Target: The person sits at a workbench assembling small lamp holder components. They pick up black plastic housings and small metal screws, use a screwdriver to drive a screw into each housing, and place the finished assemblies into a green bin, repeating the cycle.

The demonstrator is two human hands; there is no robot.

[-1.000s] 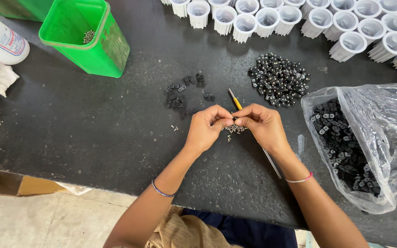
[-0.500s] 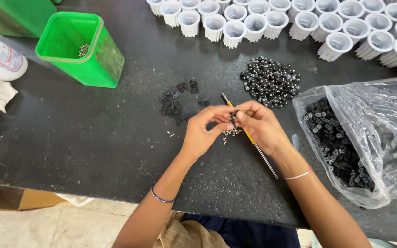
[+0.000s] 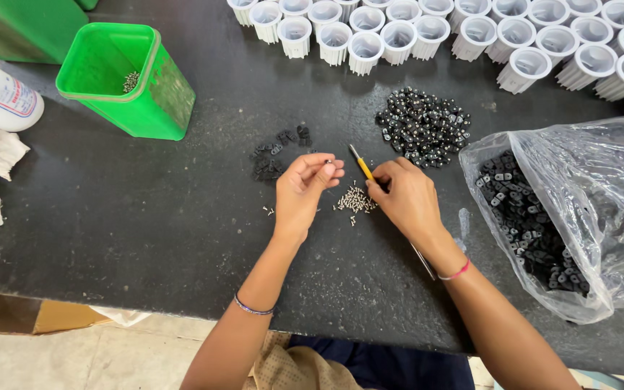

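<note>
- While my left hand (image 3: 303, 191) pinches a tiny black plastic part (image 3: 328, 163) between thumb and fingertips, I watch it hover above the dark worktop (image 3: 110, 217)
- My right hand (image 3: 407, 198), fingers curled shut, grips a yellow-handled thin tool (image 3: 361, 165) touching the small pile of silver screws (image 3: 355, 201)

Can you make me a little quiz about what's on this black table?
1. True or false: the green bin stands on the person's left side of the table.
2. What lies between the left hand and the right hand?
3. Which holds black parts: A) the white cups, B) the clear plastic bag?

Key
1. True.
2. A small pile of silvery screws.
3. B.
</note>
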